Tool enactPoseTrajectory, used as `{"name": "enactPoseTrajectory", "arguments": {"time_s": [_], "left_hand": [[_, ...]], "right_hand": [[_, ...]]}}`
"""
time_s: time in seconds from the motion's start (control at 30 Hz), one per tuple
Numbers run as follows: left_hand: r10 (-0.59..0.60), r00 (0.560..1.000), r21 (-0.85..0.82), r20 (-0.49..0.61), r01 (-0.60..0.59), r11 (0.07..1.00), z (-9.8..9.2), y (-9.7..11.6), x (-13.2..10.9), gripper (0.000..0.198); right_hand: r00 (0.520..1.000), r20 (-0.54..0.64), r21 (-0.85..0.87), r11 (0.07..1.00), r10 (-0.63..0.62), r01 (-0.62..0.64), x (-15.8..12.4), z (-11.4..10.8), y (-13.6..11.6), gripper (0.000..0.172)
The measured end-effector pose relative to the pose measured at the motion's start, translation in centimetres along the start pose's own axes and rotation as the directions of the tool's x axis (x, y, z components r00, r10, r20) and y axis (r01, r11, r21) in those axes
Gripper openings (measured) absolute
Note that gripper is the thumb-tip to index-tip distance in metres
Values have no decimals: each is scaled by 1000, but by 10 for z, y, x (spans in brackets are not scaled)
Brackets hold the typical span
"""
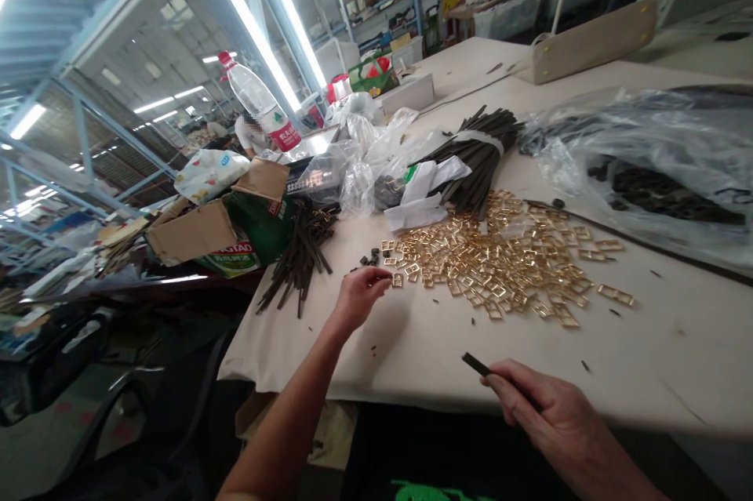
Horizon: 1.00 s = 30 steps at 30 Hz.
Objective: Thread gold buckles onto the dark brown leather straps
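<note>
My right hand (544, 399) is closed around a short dark strap (475, 364), whose end sticks out past the thumb over the table's front edge. My left hand (361, 297) reaches to the near left side of a heap of gold rectangular buckles (500, 258). Its thumb and fingers are pinched together at a single gold buckle (398, 280). Beside those fingers lie some small black pieces (370, 258). A loose bunch of dark straps (300, 258) rests to the left, and a bound bundle of dark straps (476, 156) lies behind the heap.
Clear plastic bags with black parts (659, 179) cover the right side of the table (647, 375). A cardboard box (194, 234) and a plastic bottle (259, 101) stand at the left. Farther back are a beige bag (594, 42) and a white box (405, 93).
</note>
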<state>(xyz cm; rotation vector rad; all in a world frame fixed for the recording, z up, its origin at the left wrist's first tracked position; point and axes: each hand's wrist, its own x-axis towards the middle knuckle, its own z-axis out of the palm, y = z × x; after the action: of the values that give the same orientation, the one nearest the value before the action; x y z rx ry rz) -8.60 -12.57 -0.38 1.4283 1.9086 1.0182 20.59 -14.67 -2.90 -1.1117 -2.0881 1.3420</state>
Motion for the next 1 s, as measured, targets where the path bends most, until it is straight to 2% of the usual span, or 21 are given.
{"name": "enactPoseTrajectory", "arguments": {"time_s": [0.07,0.1,0.17,0.2,0.23,0.3,0.43,0.57,0.8,0.87,1.0], "left_hand": [[-54,995,-247,81,72,966,12,8,-19,22],[-87,987,-413,132,135,901,19,13,-30,23],[-143,960,-696,241,273,664,32,22,-51,26],[-162,945,-772,284,325,546,38,27,-60,28],[-175,934,-807,312,358,470,43,31,-68,29],[-200,920,-834,338,391,389,49,38,-79,32],[-228,908,-845,351,412,340,53,46,-89,31],[-203,910,-841,361,412,352,53,45,-90,29],[-191,896,-819,402,445,362,52,39,-93,29],[-171,873,-798,457,487,354,51,37,-95,28],[-76,787,-727,612,598,338,51,25,-102,26]], "right_hand": [[1000,-10,0,1000,-19,19,3,-1,-5,33],[999,-16,-5,999,-32,32,4,-2,-9,32],[997,-32,-16,998,-64,63,7,-3,-18,32],[996,-42,-23,997,-78,77,8,-4,-22,32],[994,-54,-31,995,-93,91,10,-4,-27,31],[990,-81,-46,993,-114,110,12,-4,-34,30],[987,-89,-48,990,-137,133,14,-3,-43,28],[987,-55,3,989,-150,150,12,-3,-46,29],[997,23,167,984,-74,70,7,-5,-49,28],[994,96,221,975,-54,31,6,-8,-49,28],[963,270,250,965,5,-75,-1,-11,-45,29]]}}
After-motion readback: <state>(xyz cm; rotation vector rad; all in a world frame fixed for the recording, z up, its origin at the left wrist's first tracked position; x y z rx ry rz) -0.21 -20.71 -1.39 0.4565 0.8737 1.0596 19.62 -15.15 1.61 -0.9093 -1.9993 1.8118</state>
